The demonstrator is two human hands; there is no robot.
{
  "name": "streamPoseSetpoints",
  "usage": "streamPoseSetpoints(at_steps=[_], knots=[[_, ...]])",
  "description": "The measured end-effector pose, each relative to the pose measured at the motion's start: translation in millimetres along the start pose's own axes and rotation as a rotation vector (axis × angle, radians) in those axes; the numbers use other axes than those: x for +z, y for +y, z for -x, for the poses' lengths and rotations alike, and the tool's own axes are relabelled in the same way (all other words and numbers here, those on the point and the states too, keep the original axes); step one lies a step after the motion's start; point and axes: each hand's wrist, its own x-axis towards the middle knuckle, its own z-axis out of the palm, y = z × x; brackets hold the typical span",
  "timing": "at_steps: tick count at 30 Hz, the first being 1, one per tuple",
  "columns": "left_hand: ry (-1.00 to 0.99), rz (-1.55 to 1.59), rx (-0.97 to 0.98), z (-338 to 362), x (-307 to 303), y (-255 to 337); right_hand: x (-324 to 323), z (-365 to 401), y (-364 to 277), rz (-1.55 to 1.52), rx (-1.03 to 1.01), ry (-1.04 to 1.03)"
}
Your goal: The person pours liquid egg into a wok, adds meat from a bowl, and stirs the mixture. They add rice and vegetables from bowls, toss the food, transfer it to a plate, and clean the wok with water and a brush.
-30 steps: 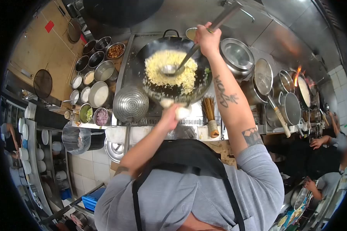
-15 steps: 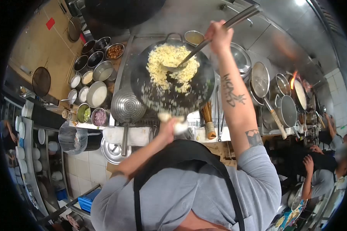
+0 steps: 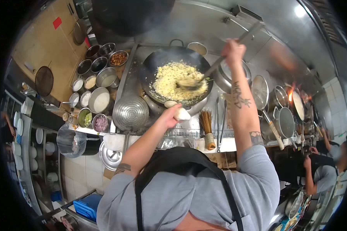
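A dark wok (image 3: pixel 148 69) sits on the stove with yellow and white chopped food (image 3: pixel 173 79) spread over its bottom. My left hand (image 3: pixel 172 115) is closed around a white cloth (image 3: pixel 182 114) at the wok's near edge, where the cloth covers the near handle. My right hand (image 3: pixel 234 51) grips the long metal handle of a ladle (image 3: pixel 216 66) above the wok's right side. The ladle's bowl, blurred by motion, lies in the food toward the right.
A perforated strainer (image 3: pixel 130 112) and several bowls of ingredients (image 3: pixel 100 99) stand left. Right are a bamboo brush (image 3: pixel 207 129), a mesh skimmer (image 3: pixel 260 92), a pot (image 3: pixel 284 121) and a flame (image 3: pixel 290 94). A co-worker (image 3: pixel 324 173) stands far right.
The wok has tilted back down, and the food that was flying near its front edge has settled in it. The ladle and my right hand have moved right and nearer to me.
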Motion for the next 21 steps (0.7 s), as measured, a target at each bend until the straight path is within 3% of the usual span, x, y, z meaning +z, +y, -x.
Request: streamPoseSetpoints(at_steps=[2, 4, 5, 7, 10, 12, 13, 15, 17, 19, 21], knots=[[-0.002, 0.056, -0.007, -8.5, 4.0, 4.6, -5.9, -11.2, 10.2, -0.088, -0.058, 0.078], [0.010, 0.072, -0.035, -38.9, -8.5, -5.2, -2.1, 24.8, 33.6, -0.128, -0.099, 0.197], [0.132, 0.083, 0.010, -39.3, -7.1, -16.1, 5.0, 40.3, 42.0, -0.253, 0.025, 0.173], [0.205, 0.041, 0.090, 38.1, 34.0, -17.2, 8.2, 42.4, 14.2, -0.306, 0.239, 0.049], [0.155, 0.071, 0.098, 76.8, 50.2, -24.7, 20.9, 29.7, -41.1, -0.122, 0.292, -0.138], [0.206, 0.089, 0.027, 66.3, 58.6, -11.5, 41.9, 31.4, -26.7, -0.034, 0.184, -0.057], [0.097, 0.130, -0.035, 41.8, 49.2, -2.0, 58.0, 32.1, -22.2, 0.005, 0.117, -0.020], [0.203, 0.044, 0.086, 25.8, 30.8, -21.7, 70.9, 56.6, 10.9, -0.032, -0.016, -0.066], [0.178, -0.023, 0.224, 50.1, 13.5, -54.1, 63.6, 63.2, 26.6, -0.050, -0.081, -0.156], [0.185, 0.061, 0.258, 87.5, -2.9, -93.1, 63.1, 49.7, -10.9, -0.099, -0.074, -0.064], [0.198, -0.068, 0.323, 96.4, 7.5, -96.6, 66.3, 35.9, -52.4, -0.185, 0.034, -0.200]])
